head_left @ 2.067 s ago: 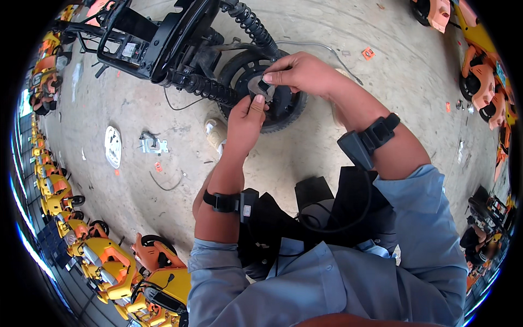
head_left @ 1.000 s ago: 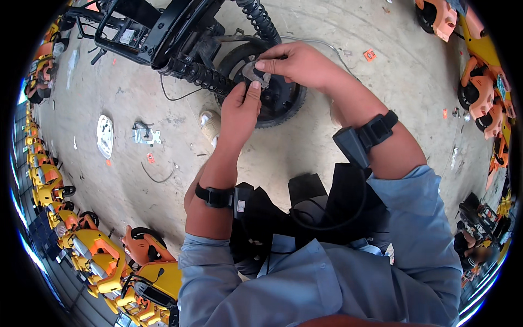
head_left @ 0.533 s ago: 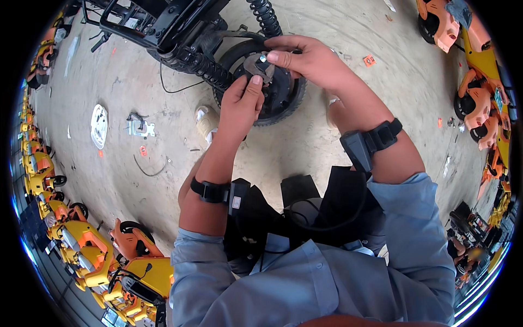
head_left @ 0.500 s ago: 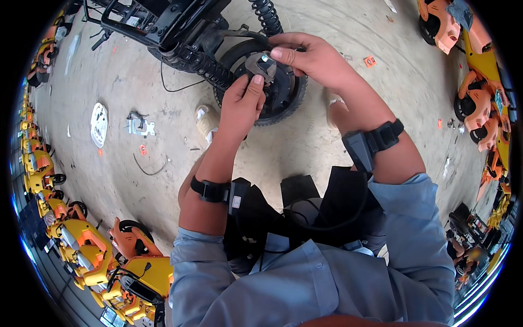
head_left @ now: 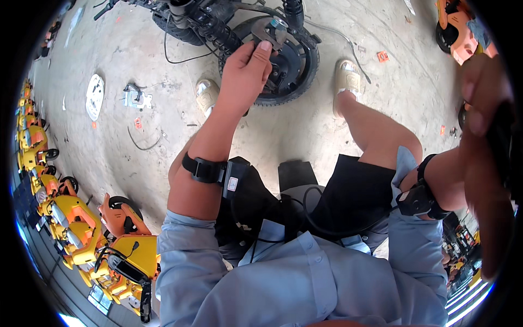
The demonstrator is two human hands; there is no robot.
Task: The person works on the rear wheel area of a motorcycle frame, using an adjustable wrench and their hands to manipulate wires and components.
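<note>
My left hand (head_left: 245, 76) pinches a dirty grey metal part (head_left: 265, 32) between thumb and fingers, above a black wheel (head_left: 310, 62). At the part's upper right shows a small bluish nut-like piece (head_left: 279, 23); whether it is fixed to the part I cannot tell. The wheel lies below a black vehicle frame with coil-spring shock absorbers (head_left: 215, 31). My right hand (head_left: 482, 147) is raised at the right rim, very near the camera, dark and blurred. Its fingers do not show clearly, nor whether it holds anything.
A black cable (head_left: 348, 41) runs beside the wheel. On the concrete floor lie a white oval plate (head_left: 95, 97), a silver bracket (head_left: 137, 98) and a thin hose (head_left: 143, 146). Yellow and orange scooters (head_left: 81, 218) line the left; more orange bodywork (head_left: 463, 35) stands at the right.
My right hand has left the metal part and swung right and up close to the camera. The left hand still grips the part. The view has shifted, showing more of my right leg.
</note>
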